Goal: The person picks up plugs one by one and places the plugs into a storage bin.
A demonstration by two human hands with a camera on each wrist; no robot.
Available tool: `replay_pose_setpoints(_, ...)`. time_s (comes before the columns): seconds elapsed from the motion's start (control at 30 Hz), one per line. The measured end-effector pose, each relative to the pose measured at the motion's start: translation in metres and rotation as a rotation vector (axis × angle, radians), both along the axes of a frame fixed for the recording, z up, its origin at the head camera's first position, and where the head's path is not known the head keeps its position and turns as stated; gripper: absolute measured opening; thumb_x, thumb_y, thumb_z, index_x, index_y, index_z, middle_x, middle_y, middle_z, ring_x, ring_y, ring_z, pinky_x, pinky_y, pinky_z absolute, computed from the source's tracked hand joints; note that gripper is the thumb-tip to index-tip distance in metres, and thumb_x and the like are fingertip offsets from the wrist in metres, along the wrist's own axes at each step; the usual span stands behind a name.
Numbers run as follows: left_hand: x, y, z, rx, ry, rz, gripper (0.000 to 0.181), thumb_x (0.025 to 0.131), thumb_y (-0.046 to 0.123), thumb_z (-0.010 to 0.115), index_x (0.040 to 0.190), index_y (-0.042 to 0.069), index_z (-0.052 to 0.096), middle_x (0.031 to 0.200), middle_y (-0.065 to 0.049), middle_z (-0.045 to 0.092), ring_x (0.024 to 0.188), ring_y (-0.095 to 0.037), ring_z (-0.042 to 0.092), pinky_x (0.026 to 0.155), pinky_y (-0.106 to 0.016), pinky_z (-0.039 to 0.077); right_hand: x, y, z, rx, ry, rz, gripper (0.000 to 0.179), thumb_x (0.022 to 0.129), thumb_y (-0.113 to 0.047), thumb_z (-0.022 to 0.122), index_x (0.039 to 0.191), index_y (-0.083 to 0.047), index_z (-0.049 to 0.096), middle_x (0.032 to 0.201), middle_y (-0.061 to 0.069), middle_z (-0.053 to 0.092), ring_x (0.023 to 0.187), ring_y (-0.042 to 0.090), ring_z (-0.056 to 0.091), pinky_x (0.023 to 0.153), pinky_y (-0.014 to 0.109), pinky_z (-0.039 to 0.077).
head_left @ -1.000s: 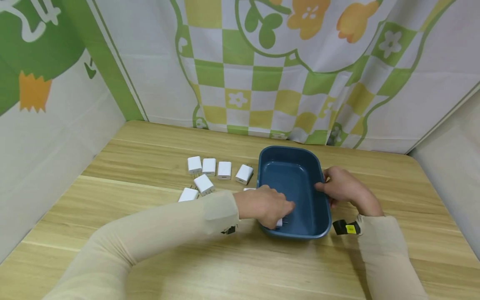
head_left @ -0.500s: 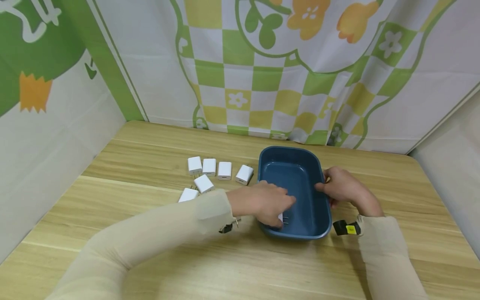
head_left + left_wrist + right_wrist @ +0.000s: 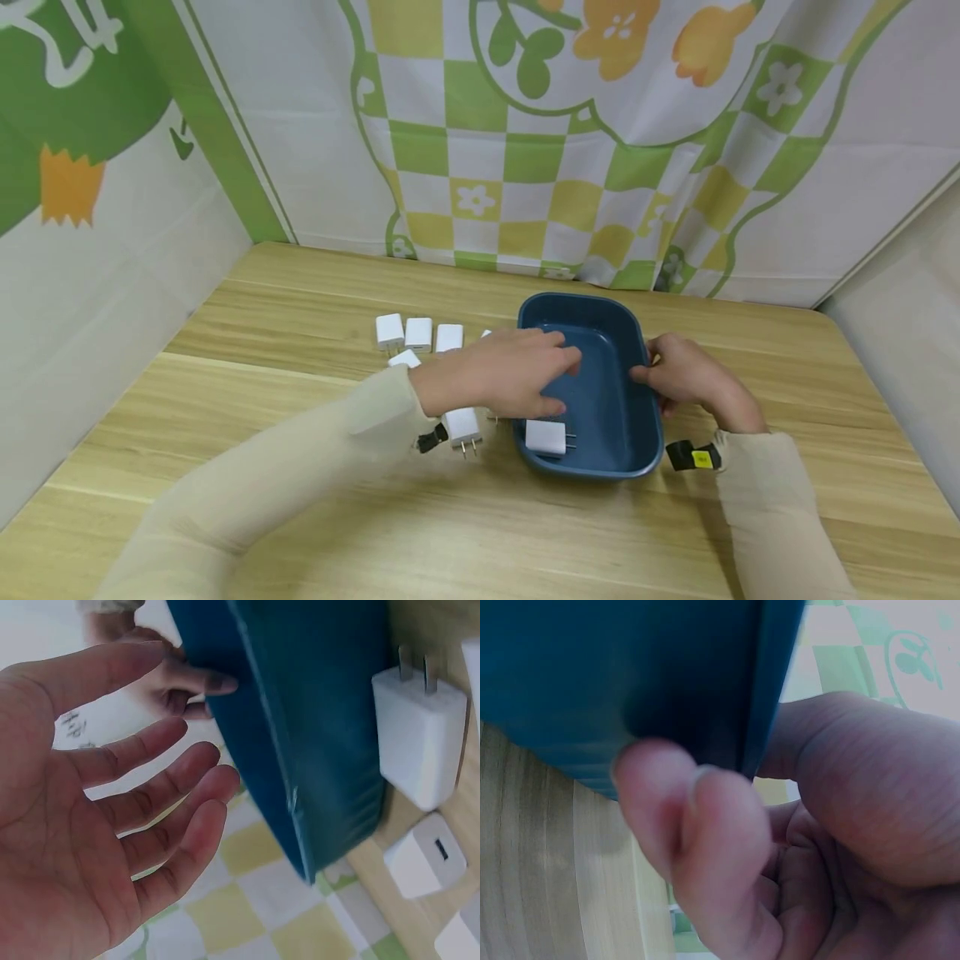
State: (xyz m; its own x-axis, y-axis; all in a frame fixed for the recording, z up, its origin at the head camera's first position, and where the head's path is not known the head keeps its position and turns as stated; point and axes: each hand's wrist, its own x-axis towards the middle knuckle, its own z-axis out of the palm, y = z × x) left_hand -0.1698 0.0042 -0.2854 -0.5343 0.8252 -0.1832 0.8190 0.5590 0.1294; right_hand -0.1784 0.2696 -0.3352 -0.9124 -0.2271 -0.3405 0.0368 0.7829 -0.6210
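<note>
A blue plastic bin [image 3: 600, 467] stands on the wooden table. My right hand [image 3: 686, 371] grips its right wall, thumb over the rim inside and fingers against the outside, as the right wrist view also shows. Above the bin's left edge hovers my left hand [image 3: 517, 375], palm down, fingers spread and holding nothing. In the left wrist view that empty palm [image 3: 67, 855] faces the camera. One white charger plug [image 3: 546, 437] lies in the bin's near left corner, its prongs pointing right. Another charger [image 3: 462, 427] lies on the table below my left wrist.
Left of the bin, several more white chargers lie loosely grouped, among them one at the far left [image 3: 389, 330]; my left arm partly covers some. A patterned curtain [image 3: 525, 167] hangs behind the table's back edge.
My left hand has let go of the charger in the bin's near left corner and has moved up and back to the left. My right hand keeps its grip on the bin.
</note>
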Motion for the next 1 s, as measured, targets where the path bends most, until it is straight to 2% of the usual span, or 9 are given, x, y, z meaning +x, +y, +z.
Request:
replay_pose_setpoints(0.17,-0.004,-0.013,0.007,0.044,-0.019,0.038,0.044,0.097,0.039,0.068,0.134,0.016,0.060,0.122,-0.003,0.060,0.103,-0.019,0.061,0.081,-0.033,0.051,0.000,0.000,0.000,-0.002,0.006,0.004,0.017,0.099,-0.010,0.058,0.093,0.004,0.065,0.056,0.007,0.064,0.046,0.021,0.064,0.052,0.038,0.057)
replay_pose_setpoints(0.33,-0.005,-0.026,0.009,0.078,-0.021,0.079,0.042,0.096,0.036,0.069,0.133,0.016,0.061,0.118,-0.002,0.060,0.096,-0.016,0.061,0.077,-0.033,0.052,0.001,0.000,0.000,0.001,0.009,0.005,0.017,0.099,-0.010,0.058,0.093,0.004,0.065,0.056,0.007,0.064,0.046,0.022,0.064,0.052,0.038,0.057)
replay_pose_setpoints(0.53,-0.008,-0.042,0.006,0.129,-0.015,0.099,0.038,0.097,0.032,0.069,0.129,0.014,0.062,0.109,-0.001,0.061,0.086,-0.014,0.058,0.077,-0.033,0.050,0.001,-0.001,0.000,0.003,0.005,0.002,0.018,0.099,-0.011,0.059,0.093,0.004,0.065,0.057,0.007,0.064,0.047,0.022,0.064,0.052,0.038,0.057)
replay_pose_setpoints(0.67,-0.010,-0.053,0.004,0.159,-0.018,0.125,0.036,0.097,0.029,0.069,0.128,0.013,0.063,0.110,-0.001,0.061,0.085,-0.014,0.058,0.073,-0.033,0.050,0.001,-0.001,0.001,0.005,0.012,0.006,0.018,0.099,-0.011,0.058,0.094,0.005,0.065,0.057,0.007,0.064,0.046,0.021,0.064,0.052,0.039,0.057)
replay_pose_setpoints(0.9,-0.008,-0.075,0.000,0.202,-0.022,0.204,0.034,0.096,0.027,0.070,0.127,0.012,0.065,0.110,-0.002,0.062,0.097,-0.018,0.062,0.075,-0.034,0.051,0.002,-0.001,0.002,0.010,0.007,0.003,0.018,0.100,-0.010,0.058,0.093,0.005,0.065,0.056,0.008,0.064,0.046,0.022,0.064,0.051,0.037,0.057)
replay_pose_setpoints(1.0,-0.009,-0.085,-0.004,0.209,-0.023,0.245,0.036,0.095,0.027,0.070,0.127,0.010,0.064,0.110,-0.003,0.063,0.096,-0.019,0.062,0.074,-0.036,0.052,0.002,-0.002,0.002,0.011,0.003,0.001,0.018,0.100,-0.010,0.058,0.093,0.005,0.065,0.057,0.008,0.064,0.047,0.023,0.064,0.051,0.037,0.056)
